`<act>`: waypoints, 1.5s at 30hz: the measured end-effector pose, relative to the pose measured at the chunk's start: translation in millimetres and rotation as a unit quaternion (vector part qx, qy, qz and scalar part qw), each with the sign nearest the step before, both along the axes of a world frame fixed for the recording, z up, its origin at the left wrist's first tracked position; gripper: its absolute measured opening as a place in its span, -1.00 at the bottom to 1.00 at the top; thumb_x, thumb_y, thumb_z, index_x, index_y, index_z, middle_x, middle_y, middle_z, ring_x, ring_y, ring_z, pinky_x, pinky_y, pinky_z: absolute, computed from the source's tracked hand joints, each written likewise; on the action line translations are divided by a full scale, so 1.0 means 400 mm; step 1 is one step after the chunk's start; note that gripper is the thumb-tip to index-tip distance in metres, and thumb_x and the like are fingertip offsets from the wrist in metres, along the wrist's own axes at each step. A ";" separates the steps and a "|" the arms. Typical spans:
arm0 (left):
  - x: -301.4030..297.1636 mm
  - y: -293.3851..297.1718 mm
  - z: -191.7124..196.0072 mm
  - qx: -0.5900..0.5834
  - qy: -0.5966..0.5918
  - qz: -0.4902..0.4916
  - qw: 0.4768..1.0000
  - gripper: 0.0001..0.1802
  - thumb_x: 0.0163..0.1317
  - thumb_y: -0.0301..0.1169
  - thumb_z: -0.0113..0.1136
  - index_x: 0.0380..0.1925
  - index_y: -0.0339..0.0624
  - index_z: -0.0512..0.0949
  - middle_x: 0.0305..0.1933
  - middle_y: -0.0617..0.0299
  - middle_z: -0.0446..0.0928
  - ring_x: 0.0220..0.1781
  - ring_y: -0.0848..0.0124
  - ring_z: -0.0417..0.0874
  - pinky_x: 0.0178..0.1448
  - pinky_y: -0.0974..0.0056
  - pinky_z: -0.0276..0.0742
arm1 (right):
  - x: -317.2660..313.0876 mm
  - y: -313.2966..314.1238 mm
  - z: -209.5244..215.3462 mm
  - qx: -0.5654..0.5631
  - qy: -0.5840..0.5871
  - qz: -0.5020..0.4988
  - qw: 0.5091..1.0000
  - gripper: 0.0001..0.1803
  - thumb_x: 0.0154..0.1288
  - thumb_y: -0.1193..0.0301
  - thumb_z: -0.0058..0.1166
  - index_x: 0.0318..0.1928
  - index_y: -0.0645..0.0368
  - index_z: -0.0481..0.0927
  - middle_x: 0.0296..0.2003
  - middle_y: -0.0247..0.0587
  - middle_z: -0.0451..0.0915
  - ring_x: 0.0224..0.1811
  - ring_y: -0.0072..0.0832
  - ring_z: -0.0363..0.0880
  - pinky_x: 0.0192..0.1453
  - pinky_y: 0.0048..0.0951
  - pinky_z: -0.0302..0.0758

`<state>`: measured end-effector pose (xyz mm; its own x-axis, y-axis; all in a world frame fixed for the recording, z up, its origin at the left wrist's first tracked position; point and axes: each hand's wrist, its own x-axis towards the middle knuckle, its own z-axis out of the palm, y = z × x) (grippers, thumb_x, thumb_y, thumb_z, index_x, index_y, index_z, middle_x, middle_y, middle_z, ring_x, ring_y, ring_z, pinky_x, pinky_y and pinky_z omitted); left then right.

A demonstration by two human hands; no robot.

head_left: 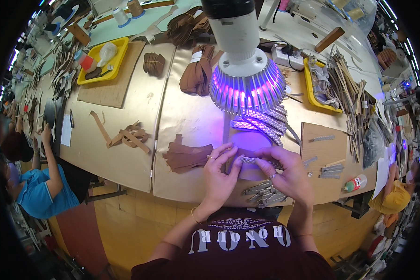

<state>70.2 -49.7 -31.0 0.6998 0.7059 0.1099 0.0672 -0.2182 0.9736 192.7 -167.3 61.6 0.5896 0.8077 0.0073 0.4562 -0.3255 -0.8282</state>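
- My right hand [289, 175]: thumb and fingers clamped on a grey braided strap [248, 160], right part of it.
- My left hand [219, 175]: thumb at the strap's left end, index finger bent above; can't tell if that pinch is fully closed.
- Strap sits between both my hands, roughly level, over the table [126, 170], just this side of the lamp [248, 88].
- Lamp glows purple-blue, big ribbed head, hangs over the work.
- More braided straps [268, 123] past my hands, partly under lamp; another braided bunch [266, 193] just below my right hand.
- Brown strips [184, 156] fanned out, just left of my left hand.
- Tan strips [128, 136] in a loose tangle, further left.
- Right of my right hand: cardboard sheet [319, 186] with short grey pieces [331, 171] on it; bottle [356, 183] lying near its right edge.
- Far side: brown bundle [196, 72], yellow tray [95, 79] left, second yellow tray [309, 84] right.
- Person in blue [46, 186] at far left.
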 end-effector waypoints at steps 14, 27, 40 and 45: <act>-0.019 0.034 0.016 -0.442 -0.127 -0.049 0.887 -0.55 0.31 -0.61 0.19 0.18 -0.38 0.35 -0.03 0.02 0.65 -0.09 0.49 0.67 0.01 0.41 0.61 | -0.008 0.030 -0.036 -0.012 0.059 -0.033 0.998 -0.68 0.28 0.47 0.25 -0.03 0.28 0.44 -0.46 -0.28 0.56 -0.47 -0.66 0.40 -0.35 -0.56 0.37; -0.020 0.037 0.025 -0.433 -0.130 -0.057 0.890 -0.54 0.32 -0.60 0.17 0.20 -0.39 0.35 -0.01 -0.02 0.65 -0.05 0.45 0.69 0.09 0.38 0.61 | -0.018 0.038 -0.046 -0.001 0.060 -0.061 0.996 -0.65 0.29 0.47 0.25 -0.01 0.26 0.40 -0.50 -0.33 0.54 -0.51 -0.71 0.34 -0.40 -0.59 0.30; -0.020 0.037 0.021 -0.429 -0.132 -0.048 0.892 -0.54 0.33 -0.65 0.10 0.22 -0.41 0.32 -0.10 -0.05 0.67 -0.09 0.38 0.72 0.06 0.31 0.63 | -0.015 0.048 -0.042 -0.019 0.062 -0.065 0.996 -0.63 0.26 0.47 0.26 -0.04 0.25 0.35 -0.54 -0.31 0.52 -0.54 -0.69 0.32 -0.46 -0.56 0.28; -0.020 0.045 0.006 -0.458 -0.148 -0.045 0.876 -0.55 0.35 -0.63 0.09 0.23 -0.41 0.32 -0.12 -0.02 0.67 -0.09 0.39 0.72 0.05 0.33 0.62 | -0.018 0.063 -0.039 -0.046 0.039 -0.088 0.994 -0.60 0.20 0.45 0.29 -0.06 0.23 0.37 -0.56 -0.28 0.51 -0.56 -0.60 0.40 -0.47 -0.49 0.34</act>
<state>62.1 -31.7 -28.4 0.7931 0.5366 -0.2880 -0.1942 0.6710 0.7155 185.6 -142.0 46.1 0.7180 0.6868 -0.1131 0.3208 -0.4707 -0.8219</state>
